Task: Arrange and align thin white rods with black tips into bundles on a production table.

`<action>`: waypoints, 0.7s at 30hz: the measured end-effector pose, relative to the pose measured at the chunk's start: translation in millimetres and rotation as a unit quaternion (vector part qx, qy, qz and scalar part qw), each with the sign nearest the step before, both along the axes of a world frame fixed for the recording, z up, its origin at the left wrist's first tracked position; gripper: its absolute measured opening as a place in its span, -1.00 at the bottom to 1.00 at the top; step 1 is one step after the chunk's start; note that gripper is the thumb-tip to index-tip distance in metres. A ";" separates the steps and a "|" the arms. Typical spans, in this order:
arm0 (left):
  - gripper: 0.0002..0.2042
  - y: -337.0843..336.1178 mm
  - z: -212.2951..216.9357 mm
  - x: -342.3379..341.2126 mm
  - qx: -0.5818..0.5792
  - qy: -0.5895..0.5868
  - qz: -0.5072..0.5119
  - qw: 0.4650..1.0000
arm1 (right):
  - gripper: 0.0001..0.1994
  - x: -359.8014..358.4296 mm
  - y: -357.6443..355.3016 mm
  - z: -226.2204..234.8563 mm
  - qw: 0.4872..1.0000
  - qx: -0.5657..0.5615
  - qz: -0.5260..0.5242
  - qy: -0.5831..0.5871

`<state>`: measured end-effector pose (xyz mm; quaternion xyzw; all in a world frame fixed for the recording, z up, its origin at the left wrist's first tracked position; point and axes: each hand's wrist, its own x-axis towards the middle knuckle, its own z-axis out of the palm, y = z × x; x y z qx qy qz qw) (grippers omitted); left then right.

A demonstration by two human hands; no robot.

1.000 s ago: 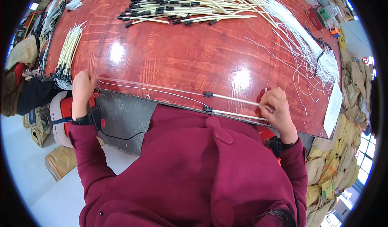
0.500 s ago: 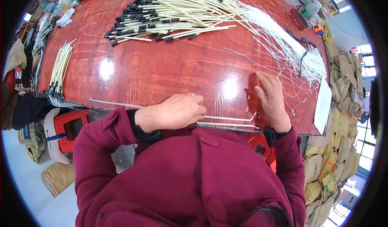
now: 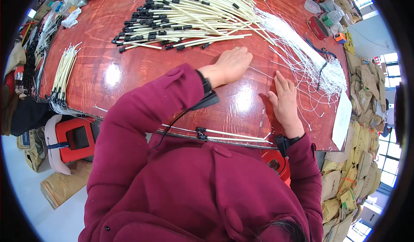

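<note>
My left hand (image 3: pixel 234 65) reaches across the table, its fingers closed around the end of a thin white wire (image 3: pixel 261 73). The wire runs right toward my right hand (image 3: pixel 286 102), which is open with its fingers stretched out over the tabletop. A bundle of such white wires (image 3: pixel 297 39), bound with a dark tie (image 3: pixel 321 75), lies beyond my right hand. Along the near edge lie two thin cream tubes (image 3: pixel 237 135) with black connectors (image 3: pixel 201 133) at their left ends. A large pile of cream tubes with black connectors (image 3: pixel 181 17) is just beyond my left hand.
The reddish wooden table (image 3: pixel 142 78) carries a small bunch of cream tubes (image 3: pixel 65 73) at left and white paper (image 3: pixel 343 121) at right. A plastic bottle (image 3: pixel 333 17) and a dark red box (image 3: pixel 318 28) stand far right. Red stools (image 3: pixel 75 139) and stacked sacks (image 3: pixel 360 155) flank the table.
My left hand has moved from the two tubes at the near edge up and away to the loose wire, uncovering their black connectors. The right hand has shifted only slightly.
</note>
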<state>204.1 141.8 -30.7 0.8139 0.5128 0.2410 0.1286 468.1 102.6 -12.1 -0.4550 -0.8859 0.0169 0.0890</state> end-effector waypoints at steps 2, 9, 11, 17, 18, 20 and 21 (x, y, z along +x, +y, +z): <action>-0.86 -21.0 4.3 -14.0 -0.048 -0.029 -0.008 0.998 | -0.40 1.0 -8.2 4.4 1.000 -0.011 0.023 0.005; -0.88 -96.0 21.4 -82.4 -0.117 -0.047 0.028 0.992 | -0.12 1.0 -45.4 7.0 0.993 -0.056 0.101 0.020; -0.89 -111.0 30.7 -92.0 -0.162 -0.080 0.051 0.982 | -0.10 4.2 -49.1 3.0 0.993 -0.052 0.100 0.036; -0.87 -129.5 21.5 -109.9 -0.208 -0.217 0.145 0.943 | -0.11 6.8 -50.9 0.0 0.992 -0.054 0.107 0.049; -0.86 -130.6 21.8 -110.1 -0.214 -0.219 0.155 0.939 | -0.11 7.1 -50.7 -0.5 0.992 -0.056 0.104 0.049; -0.84 -131.7 22.6 -108.9 -0.225 -0.223 0.176 0.932 | -0.12 7.9 -51.0 -1.6 0.992 -0.061 0.099 0.049; -0.84 -131.9 21.9 -107.6 -0.224 -0.223 0.180 0.932 | -0.12 8.5 -51.9 -1.8 0.992 -0.061 0.103 0.050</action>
